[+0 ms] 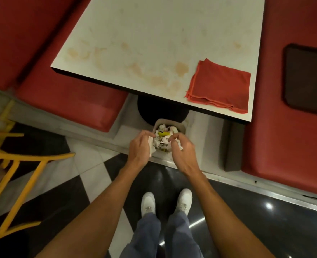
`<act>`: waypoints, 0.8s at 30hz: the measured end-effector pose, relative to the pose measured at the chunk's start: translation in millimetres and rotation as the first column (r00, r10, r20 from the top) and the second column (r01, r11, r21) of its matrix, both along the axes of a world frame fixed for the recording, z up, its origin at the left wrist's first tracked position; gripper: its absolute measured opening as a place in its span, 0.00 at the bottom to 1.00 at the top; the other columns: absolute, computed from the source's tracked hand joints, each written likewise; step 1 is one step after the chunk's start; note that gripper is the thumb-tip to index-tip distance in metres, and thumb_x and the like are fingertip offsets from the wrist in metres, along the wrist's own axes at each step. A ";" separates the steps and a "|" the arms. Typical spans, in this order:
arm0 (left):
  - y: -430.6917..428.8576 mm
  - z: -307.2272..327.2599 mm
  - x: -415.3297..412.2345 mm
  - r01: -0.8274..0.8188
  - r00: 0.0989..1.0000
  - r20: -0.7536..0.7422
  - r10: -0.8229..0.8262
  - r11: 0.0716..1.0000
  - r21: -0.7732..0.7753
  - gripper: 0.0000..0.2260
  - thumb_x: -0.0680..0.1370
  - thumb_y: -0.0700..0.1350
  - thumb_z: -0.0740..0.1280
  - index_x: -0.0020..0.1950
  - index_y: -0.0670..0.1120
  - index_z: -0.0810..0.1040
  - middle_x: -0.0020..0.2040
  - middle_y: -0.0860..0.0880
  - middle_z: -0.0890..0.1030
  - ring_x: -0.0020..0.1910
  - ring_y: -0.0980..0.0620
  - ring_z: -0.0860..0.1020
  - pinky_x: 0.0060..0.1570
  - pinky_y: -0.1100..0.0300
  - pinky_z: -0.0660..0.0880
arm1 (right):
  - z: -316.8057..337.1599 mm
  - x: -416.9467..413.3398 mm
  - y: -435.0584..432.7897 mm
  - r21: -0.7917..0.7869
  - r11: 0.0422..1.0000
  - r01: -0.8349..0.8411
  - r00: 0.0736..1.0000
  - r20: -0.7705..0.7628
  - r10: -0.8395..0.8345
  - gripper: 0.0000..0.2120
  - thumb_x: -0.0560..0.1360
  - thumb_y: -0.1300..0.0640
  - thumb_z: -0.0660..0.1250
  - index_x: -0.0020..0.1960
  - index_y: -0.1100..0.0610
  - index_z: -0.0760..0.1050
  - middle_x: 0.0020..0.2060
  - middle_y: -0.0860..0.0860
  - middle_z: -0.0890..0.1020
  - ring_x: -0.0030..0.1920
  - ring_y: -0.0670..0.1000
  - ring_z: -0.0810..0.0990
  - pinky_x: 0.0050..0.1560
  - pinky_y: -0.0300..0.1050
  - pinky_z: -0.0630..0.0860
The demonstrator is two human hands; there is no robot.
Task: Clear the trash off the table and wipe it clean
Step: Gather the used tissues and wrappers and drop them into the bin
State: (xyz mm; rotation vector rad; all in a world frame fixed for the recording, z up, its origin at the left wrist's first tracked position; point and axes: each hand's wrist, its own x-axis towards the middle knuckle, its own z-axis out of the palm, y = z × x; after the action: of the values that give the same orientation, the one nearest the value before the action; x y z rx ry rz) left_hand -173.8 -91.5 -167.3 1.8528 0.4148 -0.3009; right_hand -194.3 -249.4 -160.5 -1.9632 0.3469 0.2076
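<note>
Both hands are holding crumpled paper right over the bin (172,121) on the floor.

The left hand (141,146) is curling its grip round a crumpled napkin (152,146), and the right hand (181,148) is pinching a smaller paper wad (178,146). Both are hanging directly above the bin's mouth, so the drop looks to be straight down. The bin is sitting just below the bench's (154,34) near edge and is brimming with white paper and a yellow scrap (163,134), so new pieces may spill. The red cloth (221,84) is lying folded flat at the bench's near right corner, up and to the right of the hands and closer to the right hand. Orange stains (181,68) are running along the near edge, from beside the cloth toward the near left corner.
</note>
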 end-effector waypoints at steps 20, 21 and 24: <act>-72.9 -311.8 92.5 0.435 0.893 -0.102 -0.439 0.779 0.451 0.30 0.85 0.53 0.61 0.84 0.45 0.58 0.83 0.42 0.59 0.82 0.41 0.59 0.80 0.47 0.59 | -282.7 105.6 -67.7 -0.230 0.973 -0.034 0.998 0.037 0.043 0.13 0.80 0.60 0.69 0.64 0.57 0.80 0.62 0.53 0.76 0.53 0.44 0.75 0.51 0.17 0.65; -73.8 -322.8 90.7 0.475 0.871 -0.144 -0.470 0.729 0.493 0.32 0.85 0.53 0.61 0.85 0.46 0.53 0.85 0.43 0.54 0.84 0.42 0.54 0.81 0.47 0.56 | -290.4 106.4 -68.0 -0.231 0.973 -0.020 0.999 0.041 0.031 0.13 0.80 0.60 0.70 0.64 0.56 0.80 0.62 0.53 0.77 0.54 0.46 0.76 0.52 0.17 0.66; -70.0 -355.6 88.0 0.607 0.784 -0.264 -0.562 0.600 0.522 0.35 0.86 0.55 0.58 0.86 0.49 0.42 0.86 0.46 0.43 0.85 0.44 0.44 0.82 0.44 0.48 | -306.8 108.1 -68.6 -0.235 0.972 -0.012 0.998 0.062 0.028 0.13 0.79 0.60 0.71 0.63 0.53 0.81 0.62 0.51 0.77 0.57 0.48 0.78 0.54 0.23 0.69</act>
State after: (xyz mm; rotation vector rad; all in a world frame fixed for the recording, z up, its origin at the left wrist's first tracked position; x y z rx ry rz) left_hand -85.8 -161.5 -523.0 2.5807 -0.1116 -0.7639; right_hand -86.2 -318.1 -467.3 -2.2023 0.3209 0.1193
